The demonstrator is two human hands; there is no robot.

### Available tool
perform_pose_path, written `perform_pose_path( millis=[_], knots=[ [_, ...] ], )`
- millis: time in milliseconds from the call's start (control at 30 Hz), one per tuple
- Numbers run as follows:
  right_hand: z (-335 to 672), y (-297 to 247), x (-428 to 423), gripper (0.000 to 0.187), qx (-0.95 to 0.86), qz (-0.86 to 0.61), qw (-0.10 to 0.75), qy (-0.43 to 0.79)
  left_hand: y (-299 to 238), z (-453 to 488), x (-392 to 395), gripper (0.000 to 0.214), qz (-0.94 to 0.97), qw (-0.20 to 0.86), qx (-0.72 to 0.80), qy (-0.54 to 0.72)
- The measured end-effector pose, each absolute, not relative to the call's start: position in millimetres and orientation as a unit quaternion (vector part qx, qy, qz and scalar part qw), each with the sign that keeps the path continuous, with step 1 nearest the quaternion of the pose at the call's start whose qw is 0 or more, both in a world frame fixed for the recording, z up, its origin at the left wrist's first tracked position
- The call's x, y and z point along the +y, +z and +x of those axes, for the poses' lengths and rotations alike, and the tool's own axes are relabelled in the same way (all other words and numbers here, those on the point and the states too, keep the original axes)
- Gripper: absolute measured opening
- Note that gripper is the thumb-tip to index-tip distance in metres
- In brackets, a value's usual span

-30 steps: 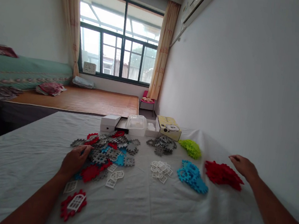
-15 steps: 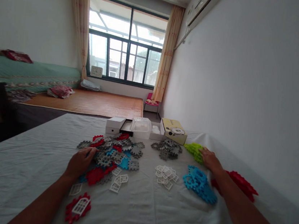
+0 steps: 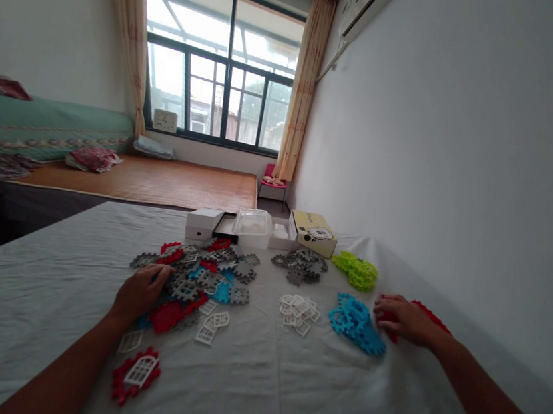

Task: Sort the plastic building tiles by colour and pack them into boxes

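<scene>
My left hand [image 3: 141,288] rests at the left edge of a mixed pile of interlocking plastic building pieces [image 3: 207,279], grey, red and blue. Its fingers are curled together, and whatever is under them is hidden. On the right, my right hand [image 3: 404,319] lies over a stack of red pieces [image 3: 430,315] with its fingers stretched out, covering part of them. Just left of that hand is a heap of blue pieces [image 3: 356,326]. In front of my left forearm lies a red piece [image 3: 121,386] with a white window frame [image 3: 141,370] on it.
White window frames [image 3: 298,312] lie in a heap mid-table, with a few more [image 3: 211,327] beside the mixed pile. Farther back are grey pieces [image 3: 304,264] and lime-green pieces [image 3: 355,270]. A clear plastic box [image 3: 252,227], white box [image 3: 203,223] and yellow box [image 3: 312,233] line the far edge.
My right hand has moved from the lime-green pieces toward me and onto the red ones. My left hand stays at the mixed pile. The view has shifted slightly.
</scene>
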State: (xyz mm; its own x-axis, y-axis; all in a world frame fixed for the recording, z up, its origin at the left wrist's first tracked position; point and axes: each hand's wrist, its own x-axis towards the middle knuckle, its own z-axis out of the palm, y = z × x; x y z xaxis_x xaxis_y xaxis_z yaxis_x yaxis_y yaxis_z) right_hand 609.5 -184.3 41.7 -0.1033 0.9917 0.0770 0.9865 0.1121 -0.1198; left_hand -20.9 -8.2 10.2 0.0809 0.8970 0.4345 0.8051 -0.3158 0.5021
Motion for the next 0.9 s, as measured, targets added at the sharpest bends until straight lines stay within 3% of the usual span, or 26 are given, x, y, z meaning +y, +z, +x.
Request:
perform_pose_path(
  millis=[300,467,600,800,900],
  knots=[
    [605,20,-202,0.032,-0.693,-0.706,0.106,-0.100,13,-13,-22,0.041,0.741,0.067,0.561,0.363],
    [474,42,-161,0.033,-0.774,-0.602,0.196,-0.011,12,-6,-26,0.042,0.756,0.062,0.535,0.372],
    [348,48,-133,0.029,-0.847,-0.488,0.195,0.078,11,-6,-28,0.041,0.758,0.059,0.531,0.374],
    [256,23,-89,0.040,-0.837,-0.517,0.180,0.006,13,-10,-26,0.037,0.741,0.056,0.547,0.384],
    [245,13,-82,0.034,-0.830,-0.528,0.179,-0.032,13,-9,-24,0.037,0.743,0.055,0.544,0.386]
  ],
)
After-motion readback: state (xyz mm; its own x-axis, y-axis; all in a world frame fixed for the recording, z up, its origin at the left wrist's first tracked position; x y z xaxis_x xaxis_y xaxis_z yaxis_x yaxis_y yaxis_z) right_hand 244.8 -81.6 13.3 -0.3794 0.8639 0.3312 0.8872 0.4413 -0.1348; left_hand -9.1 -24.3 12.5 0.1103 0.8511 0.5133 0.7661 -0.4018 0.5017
